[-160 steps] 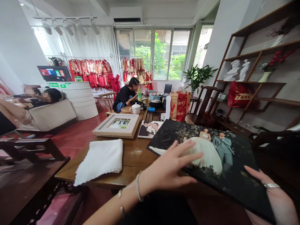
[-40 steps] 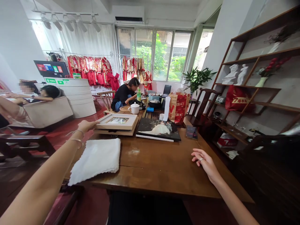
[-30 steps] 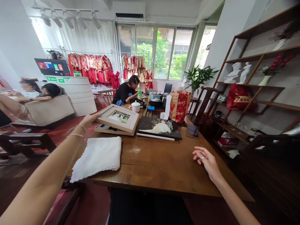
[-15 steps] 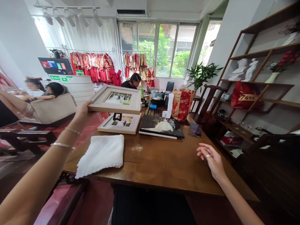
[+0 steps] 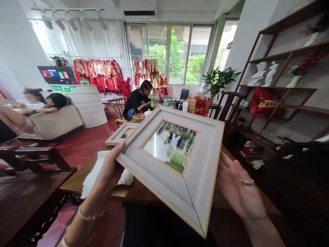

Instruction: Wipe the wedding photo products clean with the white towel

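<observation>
A picture frame [image 5: 199,164] with a pale, wide border is held up, tilted, over the table, its photo of people outdoors on grass facing me. My left hand [image 5: 111,168] grips its left corner, with the fingertips hidden behind. My right hand [image 5: 240,188] is at the right edge, thumb apart and fingers stretched out, partly behind the frame; whether they touch it I cannot tell. A white cloth [image 5: 94,173] lies on the table by my left wrist. Another picture frame [image 5: 113,138] lies flat beyond it, partly covered.
The wooden table [image 5: 74,183] extends under the raised frame, which blocks much of its top. A red paper bag [image 5: 199,107] stands at the far side. A person [image 5: 136,103] sits beyond the table. Wooden shelves [image 5: 277,56] stand to the right, a bench [image 5: 33,161] to the left.
My left hand has brought the picture frame nearer and to the right, tilting its face toward me. My right hand has moved from above the table to the frame's right edge.
</observation>
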